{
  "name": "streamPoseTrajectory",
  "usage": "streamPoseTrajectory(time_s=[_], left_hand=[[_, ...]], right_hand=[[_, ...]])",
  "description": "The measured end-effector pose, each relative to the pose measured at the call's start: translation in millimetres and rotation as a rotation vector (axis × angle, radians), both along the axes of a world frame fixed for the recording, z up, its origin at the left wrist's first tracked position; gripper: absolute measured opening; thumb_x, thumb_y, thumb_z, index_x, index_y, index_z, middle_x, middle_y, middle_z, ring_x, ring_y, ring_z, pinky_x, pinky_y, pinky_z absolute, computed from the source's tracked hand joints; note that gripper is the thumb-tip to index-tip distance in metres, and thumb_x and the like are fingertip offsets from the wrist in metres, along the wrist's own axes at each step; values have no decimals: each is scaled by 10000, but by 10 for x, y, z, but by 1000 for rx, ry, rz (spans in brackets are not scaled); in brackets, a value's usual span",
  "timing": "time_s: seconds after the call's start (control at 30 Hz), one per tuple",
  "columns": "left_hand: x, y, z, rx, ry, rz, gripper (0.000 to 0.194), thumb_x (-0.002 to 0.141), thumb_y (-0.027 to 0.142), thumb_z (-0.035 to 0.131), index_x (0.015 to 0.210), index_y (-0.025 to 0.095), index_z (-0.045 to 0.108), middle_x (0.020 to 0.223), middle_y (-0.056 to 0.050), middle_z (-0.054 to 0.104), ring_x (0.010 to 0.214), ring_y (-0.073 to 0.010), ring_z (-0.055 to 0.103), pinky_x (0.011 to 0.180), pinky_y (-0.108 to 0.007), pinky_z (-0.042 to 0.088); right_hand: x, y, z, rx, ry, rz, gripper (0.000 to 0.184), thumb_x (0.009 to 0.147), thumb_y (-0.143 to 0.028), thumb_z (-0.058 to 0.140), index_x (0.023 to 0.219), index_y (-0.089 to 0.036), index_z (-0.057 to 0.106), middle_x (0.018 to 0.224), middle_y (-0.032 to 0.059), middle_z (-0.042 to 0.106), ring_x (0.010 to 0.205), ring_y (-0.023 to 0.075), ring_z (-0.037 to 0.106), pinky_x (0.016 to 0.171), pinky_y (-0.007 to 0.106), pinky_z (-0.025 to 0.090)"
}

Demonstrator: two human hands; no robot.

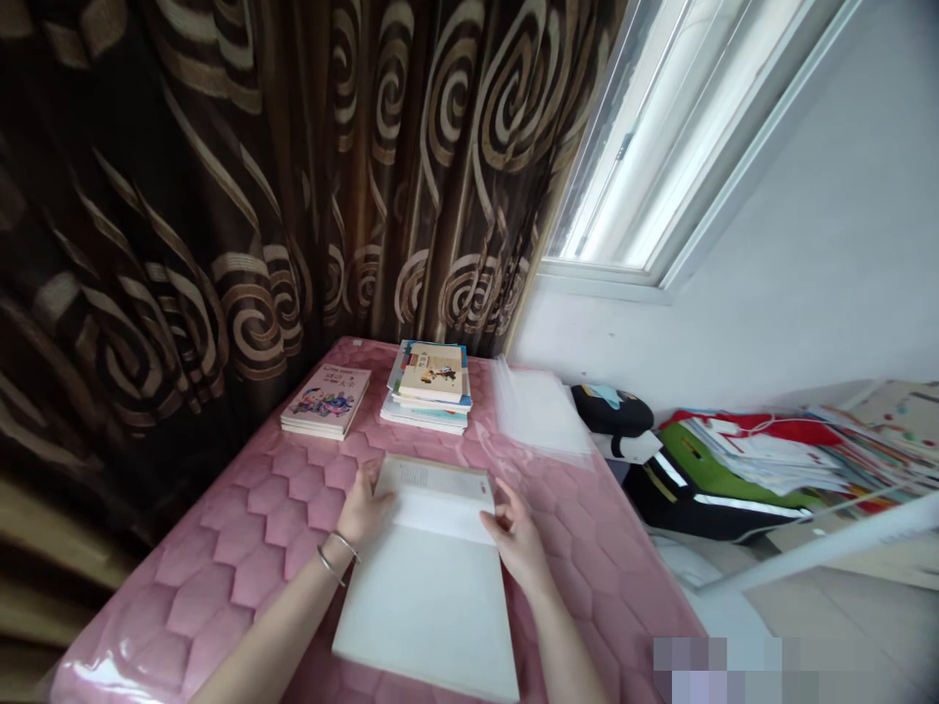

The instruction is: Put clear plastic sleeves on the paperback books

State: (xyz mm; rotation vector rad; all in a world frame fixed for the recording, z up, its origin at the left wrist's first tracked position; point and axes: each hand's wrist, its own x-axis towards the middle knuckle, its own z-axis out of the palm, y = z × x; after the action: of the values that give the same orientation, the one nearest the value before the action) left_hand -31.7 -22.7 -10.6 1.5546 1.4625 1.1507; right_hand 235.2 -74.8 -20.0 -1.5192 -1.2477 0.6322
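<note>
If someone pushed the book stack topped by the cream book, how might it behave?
The book stack would probably slide, not tip: it lies flat. The cream book may shift separately: no strap shows. Several books thick, the whole is likely fairly heavy.

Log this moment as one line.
left hand: on open book, left edge | right hand: at its right edge | surface: pink mattress | beyond: two book stacks, translucent sheets

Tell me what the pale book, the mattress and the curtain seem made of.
Pale book: likely matte paper or card; thin flat layers, some print.
Mattress: padded quilted fabric, apparently under clear plastic, judging by glossy glare.
Curtain: cloth, perhaps slightly satiny, hanging in soft folds.
</note>
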Motion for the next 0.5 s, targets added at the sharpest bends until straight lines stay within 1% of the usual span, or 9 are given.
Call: streamPoseTrajectory(time_s=[0.07, 0.13, 0.23, 0.27, 0.33, 0.37, 0.4, 0.47, 0.5], left_hand=[[0, 41, -6, -13, 114, 30, 480, 629, 117, 601, 1092, 176, 485, 919, -41, 626, 867, -197, 622, 799, -326, 482], [7, 37, 17, -12, 177, 56, 440, 610, 89, 613, 1036, 166, 531, 981, -76, 608, 939, -231, 602, 863, -373, 458], [53, -42, 102, -6, 261, 82, 432, 641, 69, 597, 1064, 144, 555, 1125, -141, 545, 1014, -267, 570, 913, -425, 427], [83, -82, 138, 1, 292, 91, 431, 665, 61, 577, 1087, 142, 560, 1188, -165, 514, 1054, -282, 551, 929, -445, 412], [169, -170, 213, 31, 415, 91, 427, 723, 39, 505, 1128, 156, 576, 1305, -187, 453, 1159, -315, 488, 966, -499, 367], [224, -214, 245, 60, 522, 64, 438, 752, 27, 456, 1141, 177, 589, 1351, -175, 438, 1215, -324, 446, 989, -525, 335], [285, -254, 271, 92, 634, 0, 457, 773, 16, 413, 1143, 202, 605, 1381, -148, 439, 1262, -319, 410, 1015, -535, 304], [409, -318, 295, 141, 792, -199, 480, 808, 35, 384, 1174, 247, 610, 1418, -89, 450, 1321, -284, 365, 1069, -509, 260], [466, -341, 293, 144, 827, -277, 471, 830, 74, 389, 1217, 255, 589, 1431, -76, 447, 1339, -274, 350, 1086, -493, 253]], right_hand=[[-14, 6, -18, -41, -71, 29, 492, 706, -417, 610, 1169, -252, 624, 714, -21, 663, 595, 158, 578, 609, 282, 468], [-31, 10, -10, -78, -137, 34, 372, 715, -394, 581, 1055, -295, 693, 757, -11, 679, 615, 164, 582, 616, 284, 462], [-59, 20, 28, -97, -199, 6, 291, 712, -373, 556, 931, -317, 740, 821, 10, 694, 644, 181, 598, 646, 304, 466], [-67, 24, 43, -100, -209, 8, 291, 714, -367, 546, 920, -316, 745, 840, 18, 696, 654, 186, 604, 655, 309, 468], [-81, 28, 69, -111, -227, 14, 299, 718, -351, 531, 917, -309, 749, 862, 33, 695, 672, 195, 616, 663, 313, 470], [-87, 29, 79, -114, -237, 15, 300, 717, -339, 530, 917, -305, 751, 865, 39, 694, 679, 198, 621, 664, 312, 470], [-91, 30, 85, -113, -246, 14, 299, 716, -326, 531, 916, -302, 752, 864, 43, 694, 684, 201, 624, 665, 311, 471], [-96, 28, 88, -107, -265, 14, 294, 719, -300, 535, 915, -298, 754, 858, 47, 694, 691, 203, 629, 662, 306, 472], [-97, 27, 88, -106, -274, 16, 292, 723, -289, 535, 917, -297, 753, 858, 47, 695, 694, 202, 631, 661, 302, 473]])
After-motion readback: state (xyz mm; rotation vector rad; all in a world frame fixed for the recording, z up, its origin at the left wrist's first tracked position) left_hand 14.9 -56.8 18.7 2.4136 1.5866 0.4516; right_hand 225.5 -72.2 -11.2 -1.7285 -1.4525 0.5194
